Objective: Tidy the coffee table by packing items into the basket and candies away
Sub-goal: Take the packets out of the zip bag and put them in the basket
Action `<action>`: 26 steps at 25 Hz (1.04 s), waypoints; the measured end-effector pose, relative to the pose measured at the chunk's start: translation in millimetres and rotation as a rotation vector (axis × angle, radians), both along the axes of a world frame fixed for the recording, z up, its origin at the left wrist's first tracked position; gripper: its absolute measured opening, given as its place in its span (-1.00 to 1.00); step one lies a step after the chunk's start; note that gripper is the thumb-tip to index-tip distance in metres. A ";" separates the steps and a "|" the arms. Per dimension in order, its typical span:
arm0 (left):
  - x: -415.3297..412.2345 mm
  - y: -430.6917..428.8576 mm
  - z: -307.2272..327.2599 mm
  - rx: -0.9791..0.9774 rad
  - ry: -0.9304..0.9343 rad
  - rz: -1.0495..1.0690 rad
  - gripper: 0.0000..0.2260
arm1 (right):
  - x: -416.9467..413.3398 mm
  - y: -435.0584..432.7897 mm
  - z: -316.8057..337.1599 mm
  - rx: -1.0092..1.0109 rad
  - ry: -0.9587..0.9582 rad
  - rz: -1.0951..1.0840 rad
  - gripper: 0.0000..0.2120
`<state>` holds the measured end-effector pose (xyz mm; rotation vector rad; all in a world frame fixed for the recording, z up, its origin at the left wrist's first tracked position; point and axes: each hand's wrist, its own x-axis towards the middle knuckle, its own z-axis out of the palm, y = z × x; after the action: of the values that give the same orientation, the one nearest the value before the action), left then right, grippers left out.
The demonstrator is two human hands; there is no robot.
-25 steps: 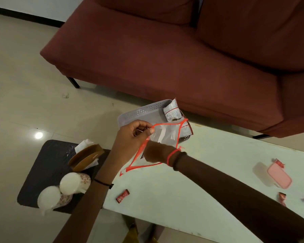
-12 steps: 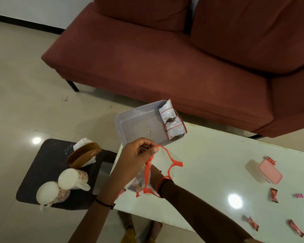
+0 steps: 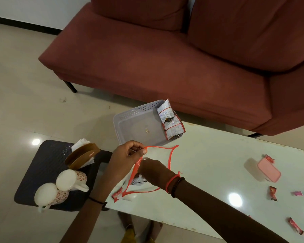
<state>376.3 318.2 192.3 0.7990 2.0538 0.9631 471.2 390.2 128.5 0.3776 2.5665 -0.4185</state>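
A clear pouch with a red rim is held open above the white coffee table. My left hand pinches its rim at the top left. My right hand reaches into the pouch, its fingers hidden inside near a crumpled packet. The grey perforated basket stands at the table's far left corner with red-and-white sachets leaning on its right side. A red candy lies by the pouch's lower corner. More candies are scattered at the right near a pink lidded box.
A dark stool left of the table carries two white floral mugs and a brown napkin holder. A dark red sofa runs behind the table. My feet show below the near table edge.
The pouch has come down from in front of the basket toward the table. My right hand has gone deeper into it, while my left hand keeps pinching the rim.
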 end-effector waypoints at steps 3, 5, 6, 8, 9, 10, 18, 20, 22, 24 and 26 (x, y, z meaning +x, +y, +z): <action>-10.1 3.2 0.5 -0.018 0.017 0.015 -0.84 | 6.6 5.5 20.4 -0.032 0.152 0.004 -0.75; -18.5 3.9 1.5 -0.023 0.031 0.023 -0.83 | 14.0 16.1 39.7 -0.041 0.271 0.087 -0.72; -23.4 3.0 2.6 -0.022 0.028 0.028 -0.83 | 16.6 23.1 49.1 -0.042 0.319 0.120 -0.70; -34.6 2.1 2.1 -0.022 -0.006 0.042 -0.84 | 20.2 33.9 69.2 -0.082 0.423 0.132 -0.66; -41.4 2.0 1.4 -0.023 -0.023 0.056 -0.84 | 19.9 40.0 79.5 -0.132 0.459 0.088 -0.63; -47.7 2.5 1.3 -0.023 -0.034 0.073 -0.84 | 19.4 46.5 89.8 -0.200 0.483 0.028 -0.62; -80.5 0.7 6.5 0.012 -0.081 0.137 -0.88 | 31.1 90.5 118.1 -1.000 0.912 -0.756 -0.76; -88.5 2.3 5.9 0.032 -0.100 0.154 -0.97 | 32.2 109.2 104.8 -1.101 1.051 -0.942 -0.65; -97.9 3.8 3.5 0.056 -0.112 0.168 -0.93 | 31.8 128.4 81.6 -1.138 1.143 -1.106 -0.63; -107.8 5.8 1.9 0.072 -0.117 0.186 -0.91 | 28.1 141.4 44.5 -1.093 1.151 -1.305 -0.62; -117.7 8.3 -0.5 0.069 -0.106 0.187 -0.90 | 20.0 147.7 -2.1 -0.988 1.063 -1.557 -0.62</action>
<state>258.6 326.5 191.8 0.5846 2.0382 1.1601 491.1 537.9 126.4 2.0286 1.6902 -2.7561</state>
